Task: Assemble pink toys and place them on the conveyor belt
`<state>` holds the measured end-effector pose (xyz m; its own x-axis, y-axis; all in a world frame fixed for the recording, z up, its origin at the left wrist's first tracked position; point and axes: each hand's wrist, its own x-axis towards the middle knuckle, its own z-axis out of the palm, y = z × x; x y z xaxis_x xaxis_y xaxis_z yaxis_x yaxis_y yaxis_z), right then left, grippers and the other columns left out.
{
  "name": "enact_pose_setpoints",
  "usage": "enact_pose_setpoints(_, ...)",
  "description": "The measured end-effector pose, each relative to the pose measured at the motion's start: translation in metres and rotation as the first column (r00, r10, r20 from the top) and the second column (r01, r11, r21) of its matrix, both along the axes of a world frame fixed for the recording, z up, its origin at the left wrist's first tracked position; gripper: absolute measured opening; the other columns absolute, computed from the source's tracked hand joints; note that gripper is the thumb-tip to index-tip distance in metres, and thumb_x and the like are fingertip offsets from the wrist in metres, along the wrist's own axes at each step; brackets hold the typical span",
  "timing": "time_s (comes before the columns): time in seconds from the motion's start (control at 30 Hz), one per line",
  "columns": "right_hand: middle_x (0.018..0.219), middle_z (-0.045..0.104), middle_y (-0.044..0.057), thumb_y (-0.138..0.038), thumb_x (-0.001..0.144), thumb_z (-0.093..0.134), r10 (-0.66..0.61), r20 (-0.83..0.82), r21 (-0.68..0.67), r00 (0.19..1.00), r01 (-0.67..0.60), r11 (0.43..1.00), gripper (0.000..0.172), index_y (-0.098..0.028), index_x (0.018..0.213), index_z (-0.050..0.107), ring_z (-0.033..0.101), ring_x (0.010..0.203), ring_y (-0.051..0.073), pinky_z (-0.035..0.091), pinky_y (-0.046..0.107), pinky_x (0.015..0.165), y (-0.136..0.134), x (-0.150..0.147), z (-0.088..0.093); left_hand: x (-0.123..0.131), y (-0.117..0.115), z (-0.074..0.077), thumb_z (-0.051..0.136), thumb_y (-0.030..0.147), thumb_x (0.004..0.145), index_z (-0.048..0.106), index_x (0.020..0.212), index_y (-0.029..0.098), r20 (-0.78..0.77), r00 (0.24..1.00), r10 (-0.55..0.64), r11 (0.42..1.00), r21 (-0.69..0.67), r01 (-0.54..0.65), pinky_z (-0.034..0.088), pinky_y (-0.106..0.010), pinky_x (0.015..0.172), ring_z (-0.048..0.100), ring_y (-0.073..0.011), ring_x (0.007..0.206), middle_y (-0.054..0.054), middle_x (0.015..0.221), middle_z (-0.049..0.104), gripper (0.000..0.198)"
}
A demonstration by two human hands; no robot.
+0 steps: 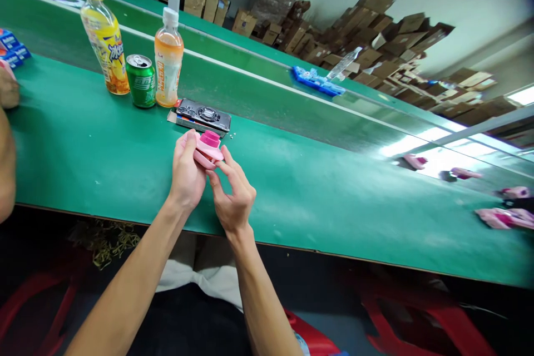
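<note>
Above the green table, both hands hold a small pink plastic casing with a round magenta piece raised on top. A gap shows between its upper and lower parts on the near side. My left hand wraps its left end, thumb on top. My right hand pinches the right end with the fingertips, thumb below. Just beyond the hands lies a dark phone-like object with a ring on its face, resting on a flat box. Tiny white bits lie beside it.
Beyond the phone-like object stand a green can, an orange-drink bottle and a yellow-capped bottle. A blue tray lies on the conveyor belt. Pink items sit far right. Another person's arm enters at left.
</note>
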<state>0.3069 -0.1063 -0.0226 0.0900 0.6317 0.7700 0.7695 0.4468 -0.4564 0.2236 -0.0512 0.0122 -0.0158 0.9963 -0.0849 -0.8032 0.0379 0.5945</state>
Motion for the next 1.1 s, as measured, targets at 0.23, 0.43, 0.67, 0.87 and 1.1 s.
enact_pose_setpoints(0.23,0.137,0.067,0.014,-0.037,0.096,0.070,0.111,-0.375,-0.046,0.920,-0.138,0.989,0.034,-0.023,0.121,0.052,0.068,0.123,0.025,0.057,0.047,0.104,-0.005,-0.005,0.006,-0.006,-0.006,0.008,0.053,0.029,0.102,0.058,0.109,0.018,0.039,0.997,-0.069,0.997,-0.027,0.070,0.055,-0.025,0.079,0.068,-0.0133,0.082,-0.004,0.094,0.068,0.013)
enact_pose_setpoints(0.43,0.120,0.070,0.007,-0.039,0.087,0.078,0.058,-0.510,-0.319,0.858,-0.251,0.914,0.034,-0.024,0.108,0.057,0.068,0.116,0.023,0.059,0.041,0.099,-0.011,0.002,0.019,-0.013,-0.019,-0.009,0.062,0.036,0.098,0.054,0.117,0.023,-0.087,0.986,-0.144,0.989,0.020,0.146,0.056,-0.024,0.077,0.069,-0.0136,0.088,-0.002,0.102,0.068,0.025)
enact_pose_setpoints(0.67,0.096,0.070,0.000,-0.035,0.084,0.078,0.072,-0.527,-0.562,0.847,-0.411,0.718,0.028,-0.023,0.098,0.058,0.068,0.086,0.015,0.057,0.026,0.080,-0.032,0.021,0.045,-0.026,-0.050,-0.031,0.055,0.066,0.095,0.046,0.133,0.031,-0.284,0.913,-0.293,0.953,-0.006,0.304,0.040,-0.041,0.118,0.044,-0.0253,0.147,-0.008,0.156,0.044,0.053)
enact_pose_setpoints(0.87,0.095,0.072,0.003,-0.047,0.093,0.064,0.074,-0.247,-0.537,0.966,-0.200,0.820,0.028,-0.025,0.104,0.053,0.070,0.085,0.018,0.057,0.027,0.079,0.011,0.082,0.050,-0.011,-0.050,-0.055,0.047,0.078,0.090,0.035,0.142,0.028,-0.479,0.877,-0.047,0.999,-0.001,0.054,0.041,-0.048,0.116,0.044,-0.0324,0.145,-0.017,0.155,0.043,0.073)
enact_pose_setpoints(1.1,0.088,0.074,0.010,-0.057,0.083,0.052,-0.373,0.188,-0.417,0.909,0.418,0.808,0.037,-0.024,0.099,0.053,0.072,0.073,0.025,0.056,0.036,0.073,0.169,0.206,0.026,-0.002,-0.044,-0.067,0.048,0.068,0.095,0.057,0.114,0.021,-0.639,0.757,-0.138,0.982,0.011,0.189,0.053,-0.034,0.091,0.069,-0.0243,0.100,-0.012,0.105,0.073,0.051)
